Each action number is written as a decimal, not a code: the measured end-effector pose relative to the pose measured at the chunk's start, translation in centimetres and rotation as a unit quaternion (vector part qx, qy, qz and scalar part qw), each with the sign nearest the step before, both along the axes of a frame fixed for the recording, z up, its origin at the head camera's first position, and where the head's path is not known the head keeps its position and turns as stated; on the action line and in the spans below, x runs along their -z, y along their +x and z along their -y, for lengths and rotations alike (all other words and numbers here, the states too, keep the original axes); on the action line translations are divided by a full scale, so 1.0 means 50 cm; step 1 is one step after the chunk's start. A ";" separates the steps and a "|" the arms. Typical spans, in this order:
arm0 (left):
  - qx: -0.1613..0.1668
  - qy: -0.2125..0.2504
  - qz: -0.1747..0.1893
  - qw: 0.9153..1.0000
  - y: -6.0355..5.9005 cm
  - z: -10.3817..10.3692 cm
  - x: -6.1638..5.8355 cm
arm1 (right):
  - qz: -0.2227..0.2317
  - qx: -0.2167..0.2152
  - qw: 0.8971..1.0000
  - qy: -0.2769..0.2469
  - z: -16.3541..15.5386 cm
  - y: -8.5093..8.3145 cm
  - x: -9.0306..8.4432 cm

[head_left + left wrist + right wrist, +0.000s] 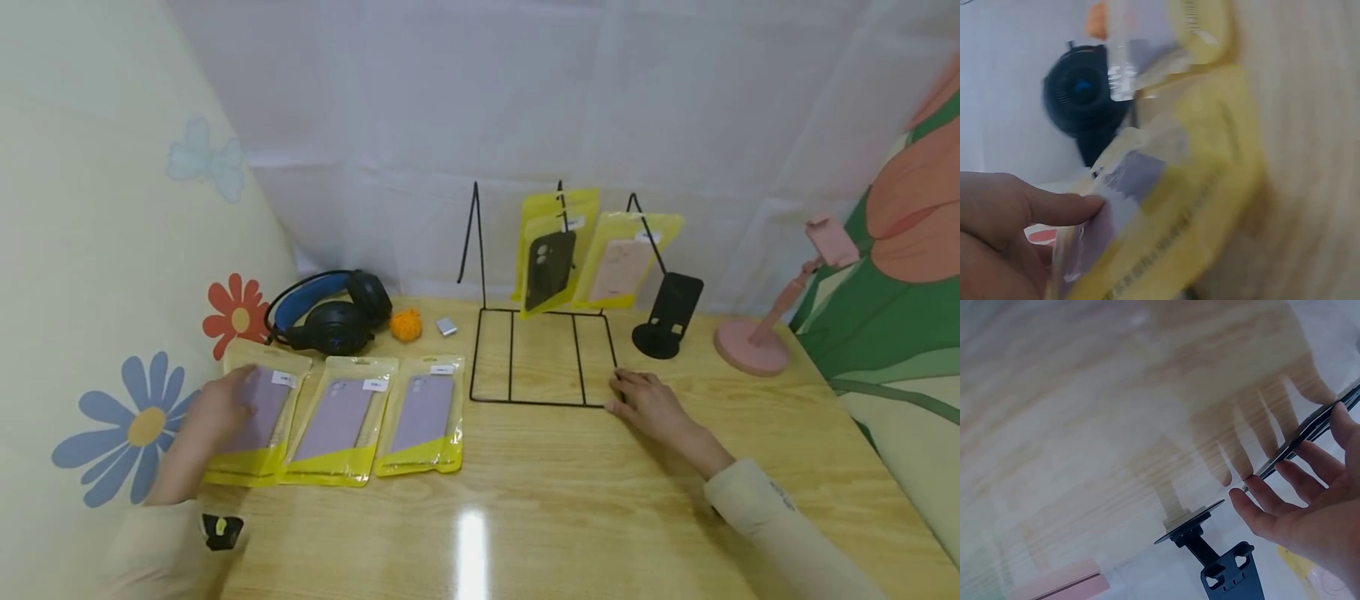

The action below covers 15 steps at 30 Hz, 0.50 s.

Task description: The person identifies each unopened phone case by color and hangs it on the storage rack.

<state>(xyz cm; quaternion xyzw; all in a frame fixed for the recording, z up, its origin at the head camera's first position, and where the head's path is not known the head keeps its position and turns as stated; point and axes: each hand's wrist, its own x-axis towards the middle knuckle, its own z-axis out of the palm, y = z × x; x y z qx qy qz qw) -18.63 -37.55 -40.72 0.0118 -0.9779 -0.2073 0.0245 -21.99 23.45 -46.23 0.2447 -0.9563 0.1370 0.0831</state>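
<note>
Evidently the three yellow packets with lilac phone cases lie flat in a neat row on the table (pixel 570 500), side by side and nearly touching, which keeps each within easy reach of the left hand (pixel 217 410). That hand lies on the leftmost packet (pixel 258 412), the one nearest the flowered wall; the middle packet (pixel 337 421) and the right packet (pixel 423 414) lie untouched. The left wrist view, though blurred, shows a fingertip (pixel 1088 206) on the packet's clear front, with the fingers fairly straight; whether the thumb is under the edge I cannot tell. So the grip reads as loose contact from above rather than a clamp.

The right hand (pixel 651 402) rests at the front right corner of the black wire rack (pixel 540 367), seemingly steadying it. In the right wrist view its fingers (pixel 1291 481) are spread and straight, touching the wire without curling round it. Two more packets, one with a black case (pixel 550 262) and one with a pink case (pixel 622 267), hang on the rack's upright hooks, displayed facing forward. A black phone stand (pixel 667 317) is just beside the rack, a pink stand (pixel 757 337) farther right; headphones (pixel 330 312) sit behind the row.
</note>
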 end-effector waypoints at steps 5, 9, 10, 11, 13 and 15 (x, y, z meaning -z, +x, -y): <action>0.021 0.010 -0.095 0.995 0.019 0.003 -0.055 | -0.003 -0.007 1.000 0.002 0.000 -0.002 0.003; 0.007 0.028 -0.170 0.985 0.036 -0.031 -0.108 | -0.003 -0.006 1.000 0.004 -0.001 -0.002 0.004; 0.010 0.043 -0.197 0.979 0.039 -0.044 -0.118 | -0.004 -0.006 1.000 0.002 -0.001 -0.002 0.004; 0.014 0.056 -0.219 0.974 0.042 -0.058 -0.127 | -0.004 -0.006 1.000 0.000 -0.001 -0.003 0.003; 0.038 0.108 -0.258 0.959 0.045 -0.091 -0.137 | -0.007 -0.008 1.000 -0.003 -0.001 -0.004 0.002; 0.071 0.168 -0.277 0.944 0.046 -0.125 -0.139 | -0.009 -0.013 1.000 -0.005 -0.001 -0.005 0.002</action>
